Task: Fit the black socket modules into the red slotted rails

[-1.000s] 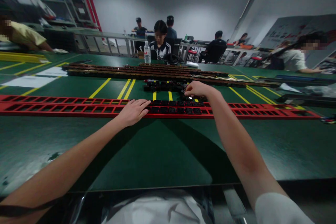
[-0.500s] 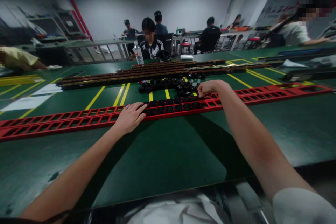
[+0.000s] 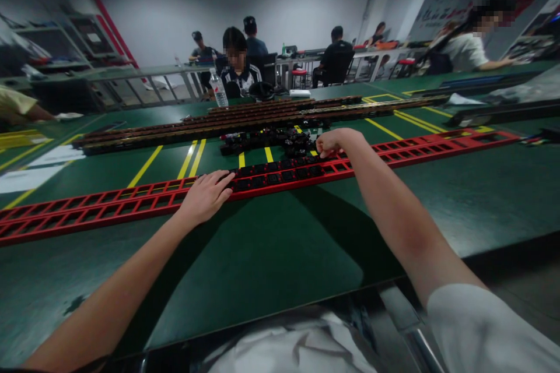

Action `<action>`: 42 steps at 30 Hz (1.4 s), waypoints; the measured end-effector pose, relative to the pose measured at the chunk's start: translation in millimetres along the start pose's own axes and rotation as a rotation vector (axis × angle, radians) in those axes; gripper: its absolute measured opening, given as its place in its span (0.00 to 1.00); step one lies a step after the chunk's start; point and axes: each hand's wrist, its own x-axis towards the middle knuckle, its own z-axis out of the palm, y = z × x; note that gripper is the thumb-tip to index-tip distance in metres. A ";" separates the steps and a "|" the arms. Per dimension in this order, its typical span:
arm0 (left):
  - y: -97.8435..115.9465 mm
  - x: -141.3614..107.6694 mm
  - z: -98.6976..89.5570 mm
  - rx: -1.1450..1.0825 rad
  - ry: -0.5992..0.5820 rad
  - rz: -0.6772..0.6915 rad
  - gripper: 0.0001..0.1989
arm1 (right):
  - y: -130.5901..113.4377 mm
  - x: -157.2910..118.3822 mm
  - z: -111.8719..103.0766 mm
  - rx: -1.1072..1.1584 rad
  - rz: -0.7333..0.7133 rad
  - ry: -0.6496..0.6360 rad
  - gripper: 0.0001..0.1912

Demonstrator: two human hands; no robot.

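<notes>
A long red ladder-like frame (image 3: 271,189) with two rows of square openings lies across the table. Black square pieces (image 3: 273,178) fill both rows in its middle stretch. My left hand (image 3: 205,195) rests flat on the frame at the left end of these pieces, fingers stretched out. Over the far row, by the right end of the black pieces, my right hand (image 3: 333,142) is closed with its fingertips pinched downward. Whatever those fingers hold is hidden. Just beyond the frame lies a loose heap of small black parts (image 3: 295,143).
Long dark brown strips (image 3: 188,127) lie behind the heap. White papers (image 3: 30,178) are at the left. A water bottle (image 3: 219,92) stands at the far edge, near a seated person (image 3: 242,76). Long black profiles (image 3: 503,112) lie at the right.
The head view has swung slightly right, so everything sits further left in the picture. Both hands keep nearly the same places along the frame; the right fingers have shifted a little.
</notes>
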 end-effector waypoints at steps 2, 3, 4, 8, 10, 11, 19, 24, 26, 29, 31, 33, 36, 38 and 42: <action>-0.9 0.0 0.9 -0.001 0.003 0.002 0.30 | -3.1 -2.6 -1.1 0.007 -0.037 -0.006 0.14; -1.2 0.0 1.1 -0.002 0.003 0.004 0.30 | -4.5 -2.7 -1.4 0.002 -0.048 -0.012 0.16; -1.4 -0.1 1.0 -0.002 0.001 0.006 0.30 | -5.9 -1.9 -1.4 -0.014 -0.057 -0.015 0.18; -1.7 -0.1 -0.3 -0.002 -0.006 0.016 0.31 | -12.1 5.6 0.7 -0.096 -0.099 -0.016 0.20; -1.8 0.1 -0.8 0.000 -0.006 0.022 0.31 | -14.2 8.8 2.1 -0.105 -0.108 -0.020 0.21; -1.9 0.1 -0.8 0.001 -0.005 0.024 0.31 | -14.7 9.7 2.8 -0.104 -0.103 -0.031 0.22; -3.2 -1.0 0.0 0.009 -0.009 0.019 0.32 | -14.9 6.4 6.8 -0.068 -0.066 -0.068 0.26; -3.6 -0.8 -0.1 0.009 -0.010 0.019 0.32 | -13.2 4.3 7.6 -0.009 -0.079 -0.060 0.20; -3.2 -0.5 -0.2 0.009 -0.008 0.021 0.32 | -11.6 5.3 7.0 -0.005 -0.085 -0.060 0.19; -2.5 -0.4 -0.8 0.008 -0.002 0.026 0.32 | -9.7 7.4 5.9 -0.022 -0.101 -0.060 0.19; -2.2 -0.6 -1.4 0.008 -0.001 0.028 0.32 | -9.5 8.3 5.2 -0.032 -0.099 -0.064 0.19; -2.0 -0.8 -1.8 0.010 -0.003 0.028 0.32 | -9.9 8.3 4.2 -0.042 -0.094 -0.066 0.21; -2.4 -0.7 -1.7 0.010 -0.007 0.029 0.32 | -10.1 7.9 2.2 -0.058 -0.092 -0.069 0.21; -3.0 -0.6 -0.9 0.007 -0.003 0.030 0.31 | -8.9 8.2 0.7 -0.050 -0.094 -0.078 0.23; -3.7 -0.8 1.0 0.007 0.013 0.033 0.31 | -5.6 8.5 -2.3 -0.034 -0.096 -0.103 0.27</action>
